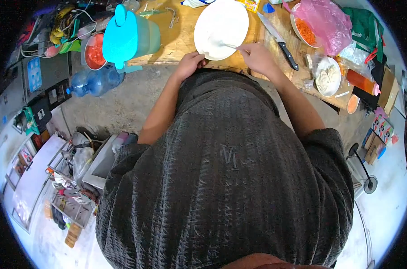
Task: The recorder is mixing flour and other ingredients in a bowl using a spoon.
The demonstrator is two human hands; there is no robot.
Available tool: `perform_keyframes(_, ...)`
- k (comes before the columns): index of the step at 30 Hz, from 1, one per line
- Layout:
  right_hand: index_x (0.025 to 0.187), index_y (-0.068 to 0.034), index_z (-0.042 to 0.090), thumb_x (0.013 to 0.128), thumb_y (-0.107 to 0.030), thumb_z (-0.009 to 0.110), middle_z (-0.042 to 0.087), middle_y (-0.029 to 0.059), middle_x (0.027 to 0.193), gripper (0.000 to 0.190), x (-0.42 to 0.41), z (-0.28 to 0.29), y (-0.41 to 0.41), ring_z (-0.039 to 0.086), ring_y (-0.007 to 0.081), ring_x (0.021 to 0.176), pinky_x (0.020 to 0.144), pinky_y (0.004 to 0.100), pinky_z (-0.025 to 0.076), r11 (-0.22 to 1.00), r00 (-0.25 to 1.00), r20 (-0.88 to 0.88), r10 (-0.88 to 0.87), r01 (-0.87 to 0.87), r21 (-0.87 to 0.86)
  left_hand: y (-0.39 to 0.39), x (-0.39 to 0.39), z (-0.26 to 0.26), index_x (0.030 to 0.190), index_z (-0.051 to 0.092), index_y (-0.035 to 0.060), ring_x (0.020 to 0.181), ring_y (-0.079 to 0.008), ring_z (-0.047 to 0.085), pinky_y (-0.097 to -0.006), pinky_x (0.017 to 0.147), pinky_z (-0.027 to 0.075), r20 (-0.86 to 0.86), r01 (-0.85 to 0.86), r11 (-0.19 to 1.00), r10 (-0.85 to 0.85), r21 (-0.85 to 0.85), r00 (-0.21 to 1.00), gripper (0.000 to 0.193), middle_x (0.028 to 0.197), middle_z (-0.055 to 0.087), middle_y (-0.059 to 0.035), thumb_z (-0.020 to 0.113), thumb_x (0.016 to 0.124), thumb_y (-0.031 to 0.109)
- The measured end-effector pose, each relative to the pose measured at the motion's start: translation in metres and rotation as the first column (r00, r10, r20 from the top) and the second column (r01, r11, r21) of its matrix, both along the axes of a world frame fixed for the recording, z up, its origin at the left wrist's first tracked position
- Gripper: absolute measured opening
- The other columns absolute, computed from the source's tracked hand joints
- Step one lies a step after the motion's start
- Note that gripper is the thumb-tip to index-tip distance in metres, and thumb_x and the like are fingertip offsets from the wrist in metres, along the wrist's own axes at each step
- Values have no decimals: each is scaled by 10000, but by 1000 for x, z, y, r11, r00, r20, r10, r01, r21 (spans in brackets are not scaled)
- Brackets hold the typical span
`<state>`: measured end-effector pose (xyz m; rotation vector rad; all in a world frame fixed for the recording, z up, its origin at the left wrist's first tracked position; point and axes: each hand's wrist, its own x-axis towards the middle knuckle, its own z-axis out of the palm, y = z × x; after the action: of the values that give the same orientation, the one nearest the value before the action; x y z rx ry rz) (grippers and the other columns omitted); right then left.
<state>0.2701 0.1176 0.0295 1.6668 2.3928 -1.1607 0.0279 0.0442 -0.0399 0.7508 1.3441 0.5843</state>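
Observation:
A large white oval plate [222, 25] lies at the near edge of a wooden table [176, 33]. My left hand [190, 65] grips the plate's near left rim, fingers curled at its edge. A metal utensil [228, 45], probably a spoon or fork, is held in my right hand [255, 58]; its far end rests in something whitish on the plate, too pale to make out. To the right of the plate lies a kitchen knife [284, 50] with a black handle, its blade pointing away from me.
At left stand a pitcher with a turquoise lid [121, 37] and a bowl of red food [95, 50]. At right are a bowl of orange shreds [306, 32], a pink plastic bag [331, 25], a white bowl [328, 76] with pale food, and a sauce bottle [360, 81].

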Motion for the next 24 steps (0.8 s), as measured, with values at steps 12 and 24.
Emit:
perform_keyframes(12,1068,-177,629,779,-59,498,646,78,905,339,-2,7,27,628,255,748,644,334,518,850,899,408,156,-333,408,-2,1,-3,751,576,22,643,-99,462,-243,635,397,-8,30,999,-30,19,1000,285,704,558,-4,469,912,231)
perform_keyframes(24,1067,-147,629,863,-180,451,642,135,893,272,11,5,-11,614,303,828,739,407,487,999,999,35,4,-2,-51,0,0,-4,742,572,30,647,-101,468,-245,636,400,-35,60,998,-59,26,998,272,699,562,-12,472,905,224)
